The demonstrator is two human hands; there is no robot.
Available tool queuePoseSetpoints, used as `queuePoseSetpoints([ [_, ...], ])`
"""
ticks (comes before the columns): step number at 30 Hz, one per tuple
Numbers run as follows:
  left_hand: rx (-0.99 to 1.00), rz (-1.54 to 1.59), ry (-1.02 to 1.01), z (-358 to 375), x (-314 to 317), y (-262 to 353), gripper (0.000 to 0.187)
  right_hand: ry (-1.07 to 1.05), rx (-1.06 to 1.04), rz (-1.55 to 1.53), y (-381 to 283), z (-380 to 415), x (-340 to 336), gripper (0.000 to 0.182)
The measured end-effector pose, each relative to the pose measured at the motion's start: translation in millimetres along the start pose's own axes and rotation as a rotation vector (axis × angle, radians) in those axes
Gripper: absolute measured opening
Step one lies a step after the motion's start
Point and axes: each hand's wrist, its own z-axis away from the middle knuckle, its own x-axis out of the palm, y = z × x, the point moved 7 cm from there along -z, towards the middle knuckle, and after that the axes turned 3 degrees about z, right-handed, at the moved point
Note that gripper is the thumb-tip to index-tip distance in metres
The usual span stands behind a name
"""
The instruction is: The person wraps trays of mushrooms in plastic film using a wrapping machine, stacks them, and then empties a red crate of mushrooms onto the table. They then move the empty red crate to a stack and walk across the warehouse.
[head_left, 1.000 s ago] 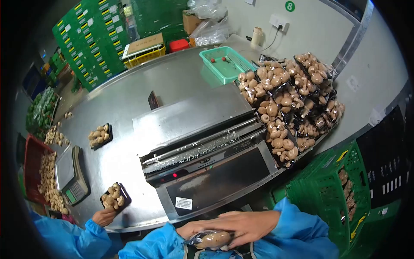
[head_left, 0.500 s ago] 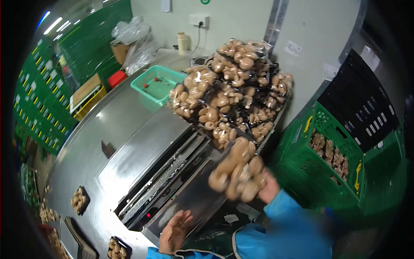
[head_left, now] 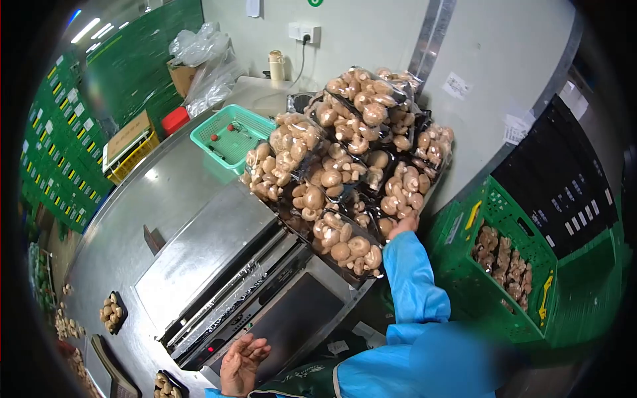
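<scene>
From the head view, I can see the person's right hand up against the lower edge of a wrapped mushroom pack, at the near right side of a big heap of packs. Some of its fingers are hidden there, so I can't tell whether the grip is closed on the pack or only touching it. The pack itself lies tilted against its neighbours, its clear film shining.

The left hand is over by the near edge of the wrapping machine, palm turned up and fingers loosely bent; its grip is released, with nothing in it. A small red light glows on the machine just beside that hand.

The machine sits on a steel surface, and the heap rises at its far right end. Behind the heap, to the left, there's a mint-green basket holding a few little red things. Two dark trays of mushrooms rest on the left part of the surface, well apart from the heap. Over to the right, beyond the blue sleeve, a green crate holds more mushrooms.
</scene>
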Motion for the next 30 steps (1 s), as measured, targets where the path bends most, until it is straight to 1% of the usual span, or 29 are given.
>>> queuePoseSetpoints([
  [1, 0.011, 0.003, 0.013, -1, -2, 1, 0.053, 0.110, 0.202, -0.217, -2, 16, 4, 0.051],
  [2, 0.012, 0.080, 0.072, 1, -7, 1, 0.047, 0.027, 0.240, -0.083, -8, 28, 1, 0.054],
  [3, 0.017, 0.163, 0.137, 5, -12, -1, 0.042, 0.006, 0.271, -0.070, -4, 26, -6, 0.052],
  [4, 0.038, 0.179, 0.167, 7, -17, -2, 0.042, -0.021, 0.304, -0.053, -1, 20, -13, 0.050],
  [6, 0.075, 0.064, 0.257, 10, -31, -4, 0.057, -0.031, 0.281, -0.072, -10, 12, -25, 0.051],
  [7, 0.087, 0.044, 0.318, 12, -31, -1, 0.049, -0.165, 0.306, -0.182, -29, 29, -16, 0.047],
  [8, 0.091, 0.044, 0.338, 15, -33, 3, 0.050, -0.165, 0.284, -0.137, -28, 18, -25, 0.043],
  [9, 0.083, 0.052, 0.364, 20, -36, 7, 0.050, -0.190, 0.170, 0.009, -21, -8, -41, 0.044],
  [10, 0.115, 0.081, 0.366, 28, -39, 11, 0.052, -0.039, 0.128, 0.042, -35, -10, -49, 0.040],
  [11, 0.139, 0.084, 0.401, 37, -43, 19, 0.052, -0.127, 0.100, 0.122, -54, -6, -40, 0.038],
  [12, 0.179, 0.071, 0.425, 48, -52, 28, 0.052, -0.304, -0.097, 0.161, -63, -44, -43, 0.037],
  [13, 0.245, 0.052, 0.474, 62, -69, 36, 0.051, -0.198, -0.566, 0.474, -93, -60, -42, 0.037],
  [14, 0.358, 0.022, 0.557, 78, -86, 51, 0.047, -0.173, -0.406, 0.128, -125, 19, 2, 0.036],
  [15, 0.487, 0.049, 0.648, 98, -105, 68, 0.042, -0.282, -0.531, 0.233, -143, 53, 32, 0.037],
  [16, 0.602, 0.067, 0.773, 122, -129, 84, 0.033, -0.322, -0.763, 0.500, -175, 129, 71, 0.038],
  [17, 0.745, 0.102, 0.860, 146, -157, 95, 0.029, -0.420, -0.779, 0.467, -169, 147, 99, 0.038],
  [18, 0.825, 0.029, 0.988, 173, -180, 109, 0.025, -0.514, -0.799, 0.433, -163, 168, 125, 0.038],
  [20, 0.926, -0.219, 1.310, 235, -230, 126, 0.017, -0.882, -1.293, 0.430, -152, 256, 177, 0.035],
  [21, 0.958, -0.353, 1.475, 271, -258, 129, 0.019, -1.151, -0.874, 0.291, -153, 351, 195, 0.034],
  [22, 0.990, -0.348, 1.557, 303, -287, 127, 0.023, -1.268, -0.421, 0.141, -152, 448, 209, 0.034],
  [23, 0.948, -0.438, 1.769, 337, -317, 123, 0.032, -1.534, -0.166, 0.043, -126, 512, 213, 0.037],
  [24, 0.943, -0.431, 1.775, 363, -355, 116, 0.032, -1.838, -0.050, 0.023, -114, 594, 205, 0.039],
  [25, 0.742, -0.615, 1.945, 391, -389, 107, 0.037, -2.033, 0.149, 0.203, -88, 666, 193, 0.046],
  [26, 0.514, -0.797, 2.089, 412, -418, 96, 0.042, -2.151, 0.360, 0.388, -63, 730, 176, 0.052],
  [27, 0.501, -0.781, 2.084, 427, -445, 87, 0.042, -2.289, 0.540, 0.360, -37, 789, 156, 0.058],
  [28, 0.452, -0.637, 1.927, 430, -477, 76, 0.047, -2.383, 0.555, 0.480, 11, 830, 142, 0.066],
  [29, 0.406, -0.499, 1.763, 424, -499, 68, 0.051, -2.399, 0.421, 0.649, 49, 865, 134, 0.072],
  [30, 0.403, -0.494, 1.747, 420, -501, 69, 0.051, -2.342, 0.182, 0.828, 93, 888, 133, 0.076],
])
